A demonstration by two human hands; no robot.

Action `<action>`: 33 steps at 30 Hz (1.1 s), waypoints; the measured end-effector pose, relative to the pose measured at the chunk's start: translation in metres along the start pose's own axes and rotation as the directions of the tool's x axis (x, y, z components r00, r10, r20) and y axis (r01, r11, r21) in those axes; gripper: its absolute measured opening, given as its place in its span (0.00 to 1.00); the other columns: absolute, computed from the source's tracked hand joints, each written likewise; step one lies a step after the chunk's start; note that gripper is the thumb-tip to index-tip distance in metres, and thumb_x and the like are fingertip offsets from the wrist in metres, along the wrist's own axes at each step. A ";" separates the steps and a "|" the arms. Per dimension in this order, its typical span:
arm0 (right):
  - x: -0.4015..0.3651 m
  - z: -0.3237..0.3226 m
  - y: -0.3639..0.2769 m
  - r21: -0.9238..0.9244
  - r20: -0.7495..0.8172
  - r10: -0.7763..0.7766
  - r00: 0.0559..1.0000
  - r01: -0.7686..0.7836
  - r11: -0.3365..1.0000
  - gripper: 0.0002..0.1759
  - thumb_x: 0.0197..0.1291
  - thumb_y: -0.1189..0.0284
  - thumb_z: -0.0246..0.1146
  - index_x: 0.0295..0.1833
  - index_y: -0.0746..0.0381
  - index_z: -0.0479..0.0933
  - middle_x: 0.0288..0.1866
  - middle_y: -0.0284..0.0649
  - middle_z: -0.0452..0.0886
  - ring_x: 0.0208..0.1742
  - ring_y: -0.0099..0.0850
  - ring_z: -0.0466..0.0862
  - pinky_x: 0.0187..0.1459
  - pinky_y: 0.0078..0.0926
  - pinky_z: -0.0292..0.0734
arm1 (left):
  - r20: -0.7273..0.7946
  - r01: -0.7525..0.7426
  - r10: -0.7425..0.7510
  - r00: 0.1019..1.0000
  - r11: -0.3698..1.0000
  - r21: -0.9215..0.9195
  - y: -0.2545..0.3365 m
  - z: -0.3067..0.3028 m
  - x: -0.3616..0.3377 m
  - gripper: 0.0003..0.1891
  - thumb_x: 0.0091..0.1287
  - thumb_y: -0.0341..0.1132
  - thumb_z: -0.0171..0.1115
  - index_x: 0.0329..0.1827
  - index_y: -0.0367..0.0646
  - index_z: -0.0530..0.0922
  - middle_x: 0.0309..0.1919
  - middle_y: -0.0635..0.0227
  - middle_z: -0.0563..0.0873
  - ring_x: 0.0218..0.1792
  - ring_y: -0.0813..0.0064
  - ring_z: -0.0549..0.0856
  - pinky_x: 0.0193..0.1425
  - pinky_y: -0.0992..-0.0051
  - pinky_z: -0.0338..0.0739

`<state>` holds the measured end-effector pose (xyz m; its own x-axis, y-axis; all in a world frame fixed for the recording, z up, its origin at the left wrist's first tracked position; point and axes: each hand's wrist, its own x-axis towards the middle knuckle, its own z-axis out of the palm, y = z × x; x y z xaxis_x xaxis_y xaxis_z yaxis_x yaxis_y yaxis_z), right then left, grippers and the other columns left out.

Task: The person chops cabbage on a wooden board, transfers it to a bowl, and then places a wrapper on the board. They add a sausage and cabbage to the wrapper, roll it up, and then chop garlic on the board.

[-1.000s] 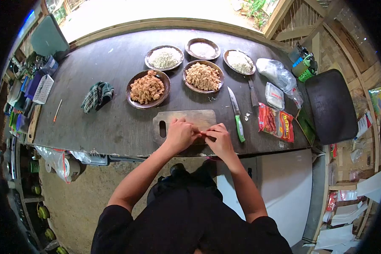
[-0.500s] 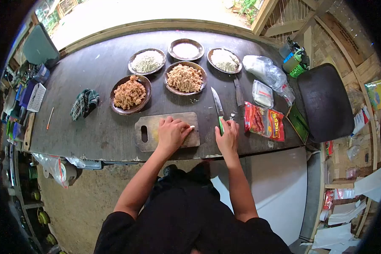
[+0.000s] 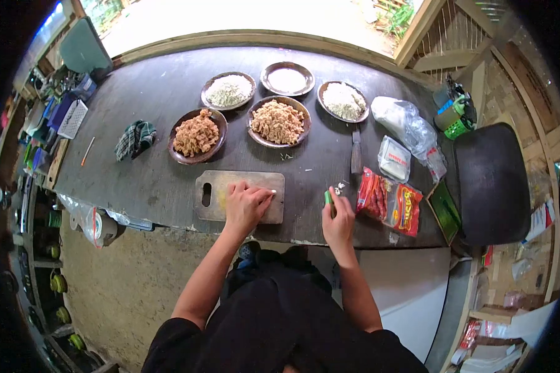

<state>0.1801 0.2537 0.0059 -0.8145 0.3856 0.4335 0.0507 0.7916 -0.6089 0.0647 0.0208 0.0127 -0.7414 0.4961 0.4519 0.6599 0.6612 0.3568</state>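
My left hand (image 3: 247, 204) rests on a wooden cutting board (image 3: 208, 211) with an oval handle slot. Its fingers pinch a small white piece that looks like a garlic clove (image 3: 274, 192), whose tip shows past the fingertips. My right hand (image 3: 338, 222) is wrapped round the green handle of a knife (image 3: 328, 198), held above the table to the right of the board. The blade is hard to make out now. Just beyond the right hand lie white peel-like scraps (image 3: 340, 188).
Behind the board stand brown plates with fried crumbly food (image 3: 196, 135), a paler heap (image 3: 279, 122), and chopped pale pieces (image 3: 229, 91). A dark-handled tool (image 3: 356, 152), red packets (image 3: 389, 202) and plastic bags (image 3: 410, 124) lie right. A checked cloth (image 3: 135, 140) lies left.
My right hand has picked the knife up off the table, gripping its handle. My left hand keeps the white piece on the board. The head view has shifted slightly.
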 end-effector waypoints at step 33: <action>-0.084 0.032 -0.127 0.076 0.336 -0.073 0.939 0.051 0.996 0.31 0.68 0.78 0.64 0.76 0.58 0.74 0.40 0.48 0.81 0.34 0.48 0.85 0.38 0.44 0.82 | 0.045 -0.061 0.060 0.997 0.998 0.022 -0.081 -0.040 -0.006 0.06 0.60 0.45 0.75 0.34 0.56 0.92 0.35 0.81 0.93 0.41 0.71 0.80 0.53 0.67 0.70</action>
<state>0.2239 0.1057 0.0257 -0.9626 0.1451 0.2288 -0.0345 0.7719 -0.6348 0.0210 -0.0582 0.0138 -0.7053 0.5595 0.4352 0.7009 0.6422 0.3103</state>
